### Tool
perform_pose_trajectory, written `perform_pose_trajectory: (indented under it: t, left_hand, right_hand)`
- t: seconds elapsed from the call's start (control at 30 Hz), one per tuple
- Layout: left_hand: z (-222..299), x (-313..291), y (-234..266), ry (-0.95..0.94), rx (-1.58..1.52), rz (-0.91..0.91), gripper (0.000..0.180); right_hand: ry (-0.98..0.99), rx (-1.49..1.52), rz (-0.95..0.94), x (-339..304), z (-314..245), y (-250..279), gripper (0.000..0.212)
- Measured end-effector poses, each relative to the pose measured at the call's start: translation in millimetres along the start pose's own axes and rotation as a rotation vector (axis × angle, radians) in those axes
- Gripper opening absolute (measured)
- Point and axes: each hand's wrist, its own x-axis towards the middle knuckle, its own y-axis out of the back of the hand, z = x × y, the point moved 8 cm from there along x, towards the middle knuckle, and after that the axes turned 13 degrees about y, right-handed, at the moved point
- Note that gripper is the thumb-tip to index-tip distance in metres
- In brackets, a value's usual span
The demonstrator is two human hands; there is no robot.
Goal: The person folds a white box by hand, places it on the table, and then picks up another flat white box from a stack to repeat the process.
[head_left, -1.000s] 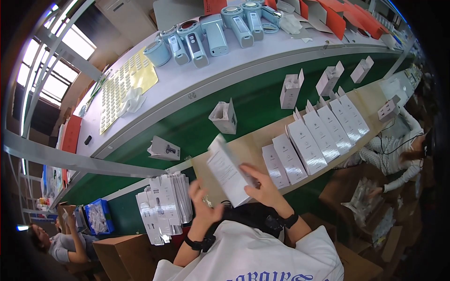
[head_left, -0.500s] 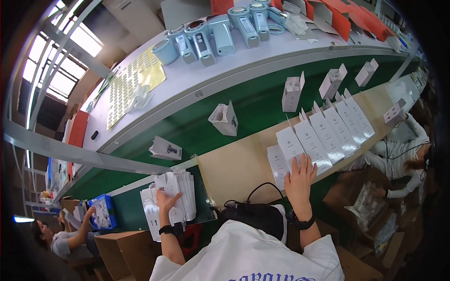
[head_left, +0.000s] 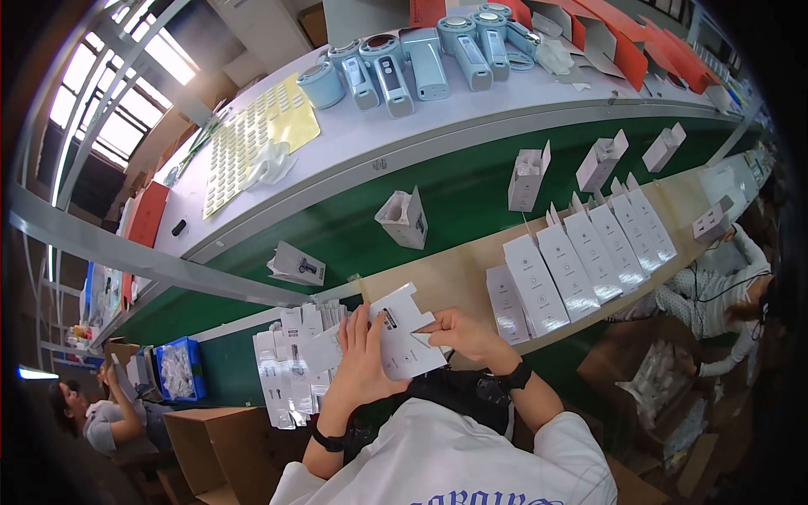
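A flattened white carton (head_left: 406, 343) with printing on its face is held up in front of my chest. My left hand (head_left: 362, 358) grips its left side, fingers extended across the face. At its right edge, my right hand (head_left: 468, 336) pinches a flap between bent fingers and thumb. To the left lies a stack of flat white cartons (head_left: 282, 370), partly hidden by my left forearm. A row of upright white boxes with raised flaps (head_left: 572, 269) stands to the right of my hands.
Several open boxes (head_left: 527, 181) stand along the green surface (head_left: 471, 189). Beyond, a white bench (head_left: 353, 139) holds light-blue devices (head_left: 429, 63) and a yellow sticker sheet (head_left: 252, 139). A blue bin (head_left: 192, 370) and a co-worker (head_left: 118, 421) are left; another person (head_left: 732, 290) sits right.
My left hand has brought a flat carton from the stack to in front of my chest. My right hand has left the upright boxes and moved left onto that carton.
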Motion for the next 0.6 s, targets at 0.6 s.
perform_pose_trajectory:
  t: [0.6]
  left_hand:
    - [-28, 13, 0, 0.066, -0.273, 0.218, 0.100]
  right_hand:
    - [-0.005, 0.489, 0.197, 5, -8, 1, 0.056]
